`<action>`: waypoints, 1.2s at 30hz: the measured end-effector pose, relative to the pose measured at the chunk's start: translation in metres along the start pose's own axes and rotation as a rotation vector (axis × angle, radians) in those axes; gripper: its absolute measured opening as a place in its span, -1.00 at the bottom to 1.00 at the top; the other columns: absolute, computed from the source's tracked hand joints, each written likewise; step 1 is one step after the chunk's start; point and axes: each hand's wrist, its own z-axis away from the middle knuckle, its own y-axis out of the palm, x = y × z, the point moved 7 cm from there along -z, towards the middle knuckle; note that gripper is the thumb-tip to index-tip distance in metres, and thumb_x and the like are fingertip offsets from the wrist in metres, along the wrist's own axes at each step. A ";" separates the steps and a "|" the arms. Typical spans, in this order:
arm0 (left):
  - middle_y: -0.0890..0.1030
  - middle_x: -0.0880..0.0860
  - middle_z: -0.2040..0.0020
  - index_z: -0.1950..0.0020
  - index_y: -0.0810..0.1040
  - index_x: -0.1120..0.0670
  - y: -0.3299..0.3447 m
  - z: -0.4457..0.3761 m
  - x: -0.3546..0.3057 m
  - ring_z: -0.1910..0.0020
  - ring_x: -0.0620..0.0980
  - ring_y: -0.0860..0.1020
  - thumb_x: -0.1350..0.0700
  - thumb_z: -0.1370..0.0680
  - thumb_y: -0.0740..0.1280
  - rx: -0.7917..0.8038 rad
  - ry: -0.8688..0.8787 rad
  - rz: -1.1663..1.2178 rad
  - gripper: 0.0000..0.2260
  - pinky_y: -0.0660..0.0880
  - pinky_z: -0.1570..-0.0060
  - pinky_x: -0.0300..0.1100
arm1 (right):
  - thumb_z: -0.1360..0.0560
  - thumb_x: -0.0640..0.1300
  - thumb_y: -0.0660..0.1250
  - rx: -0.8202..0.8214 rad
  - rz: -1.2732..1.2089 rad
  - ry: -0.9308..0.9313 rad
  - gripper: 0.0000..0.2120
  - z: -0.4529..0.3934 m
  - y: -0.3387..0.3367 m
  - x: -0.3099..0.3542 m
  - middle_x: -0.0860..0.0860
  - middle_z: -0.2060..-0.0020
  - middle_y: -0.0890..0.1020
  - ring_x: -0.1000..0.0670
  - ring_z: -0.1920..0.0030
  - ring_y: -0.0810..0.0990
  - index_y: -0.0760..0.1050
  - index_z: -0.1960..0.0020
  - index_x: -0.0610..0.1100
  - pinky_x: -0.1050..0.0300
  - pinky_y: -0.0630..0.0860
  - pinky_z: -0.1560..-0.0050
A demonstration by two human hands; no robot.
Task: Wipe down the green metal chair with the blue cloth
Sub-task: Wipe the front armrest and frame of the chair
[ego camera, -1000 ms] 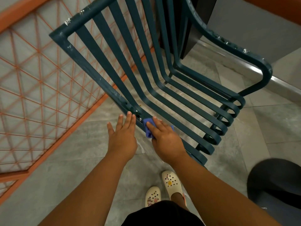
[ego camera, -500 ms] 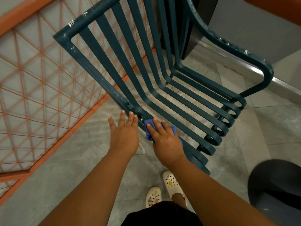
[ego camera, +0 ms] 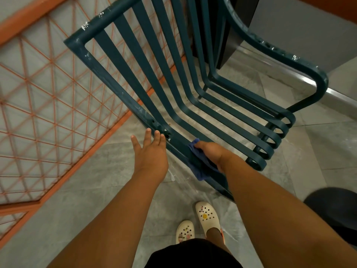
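Here the green metal chair (ego camera: 193, 89) stands on the grey tiled floor (ego camera: 96, 190), just beside an orange lattice railing (ego camera: 48, 97) on one side and a low metal ledge (ego camera: 289, 82) on the other. All that follows is placed against that chair.

The right hand (ego camera: 211, 151) is clamped around the blue cloth (ego camera: 199, 165), pressing it onto the chair's near side rail, at the seat end of that rail, with the fingers curled over the bar and a loose tail of cloth hanging below. The left hand (ego camera: 151, 154) is flat and spread, holding nothing; its fingertips (ego camera: 157, 133) lie at or just over the same rail, a little toward the backrest from the cloth, close to two small holes in the metal. Whether they actually touch the bar cannot be told.

The step in hand looks like wiping along this side rail. Pale flecks show on the rail toward the backrest corner, and more on the far armrest, so much of the frame probably remains. The next move likely calls for sliding the cloth along the bar with steady pressure, the free hand bracing the frame so it does not shift.

No brand, label or readable writing shows on the chair or cloth. The white clogs (ego camera: 207, 216) below the chair carry small charms, too small to read.
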 end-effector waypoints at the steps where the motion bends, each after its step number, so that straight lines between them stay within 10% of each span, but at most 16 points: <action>1: -0.13 0.06 -0.58 -0.56 -0.14 0.04 0.000 0.000 0.000 -0.53 0.12 -0.24 0.22 -0.55 0.22 -0.001 -0.003 0.003 -0.29 -0.23 -0.41 0.32 | -0.59 0.02 0.19 0.044 -0.084 0.067 -0.75 0.001 0.003 -0.003 -0.12 0.19 0.59 -0.06 0.25 0.56 0.50 0.12 -0.12 0.13 0.52 0.23; 7: -0.11 0.06 -0.58 -0.56 -0.12 0.05 -0.002 0.001 -0.002 -0.53 0.11 -0.23 0.22 -0.56 0.16 -0.020 0.008 0.025 -0.35 -0.22 -0.41 0.31 | -0.61 0.03 0.10 -0.243 0.535 -0.451 -0.77 -0.017 0.014 0.023 -0.03 0.03 0.54 -0.08 -0.02 0.51 0.46 -0.14 -0.01 -0.04 0.47 -0.12; 11: -0.12 0.04 -0.58 -0.56 -0.12 0.03 -0.003 0.003 -0.001 -0.53 0.11 -0.25 0.19 -0.58 0.13 -0.022 0.000 0.037 -0.37 -0.22 -0.41 0.31 | -0.56 -0.07 0.22 -0.544 1.064 -0.895 -0.51 0.016 0.050 0.006 -0.06 -0.43 0.35 -0.18 -0.33 0.38 0.24 -0.46 0.12 -0.21 0.43 -0.23; 15: -0.18 0.01 -0.57 -0.56 -0.19 0.00 -0.001 0.004 0.001 -0.51 0.14 -0.29 0.22 -0.57 0.12 -0.023 -0.007 0.030 -0.33 -0.23 -0.39 0.34 | -0.48 -0.18 0.33 -0.465 1.344 -0.903 -0.32 0.013 0.044 -0.031 0.08 -0.55 0.00 -0.23 -0.52 0.02 0.16 -0.49 0.16 -0.37 0.27 -0.30; 23: -0.27 0.00 -0.56 -0.53 -0.29 -0.01 0.013 0.010 0.011 -0.50 0.11 -0.34 0.28 -0.53 0.16 -0.032 -0.010 0.162 -0.24 -0.29 -0.38 0.32 | -0.58 -0.02 0.23 -0.577 0.993 -0.863 -0.53 0.024 0.011 -0.003 -0.16 -0.31 0.46 -0.12 -0.05 0.58 0.25 -0.47 0.06 -0.01 0.61 0.05; 31: -0.16 0.00 -0.58 -0.55 -0.20 0.01 0.016 0.008 0.024 -0.53 0.07 -0.25 0.15 -0.57 0.18 -0.087 -0.103 0.210 -0.31 -0.24 -0.42 0.29 | -0.61 0.16 0.04 -0.394 0.877 -0.984 -0.50 0.008 0.065 0.050 -0.01 -0.54 0.12 -0.10 -0.52 0.06 0.07 -0.52 0.17 -0.14 0.19 -0.44; 36: -0.16 0.00 -0.58 -0.55 -0.21 0.03 0.019 0.010 0.031 -0.53 0.06 -0.24 0.19 -0.57 0.12 -0.075 -0.145 0.202 -0.34 -0.22 -0.43 0.29 | -0.62 0.15 -0.02 -0.434 1.160 -0.873 -0.51 -0.016 0.080 0.042 0.04 -0.56 -0.09 -0.18 -0.53 -0.05 -0.03 -0.52 0.24 -0.32 0.29 -0.34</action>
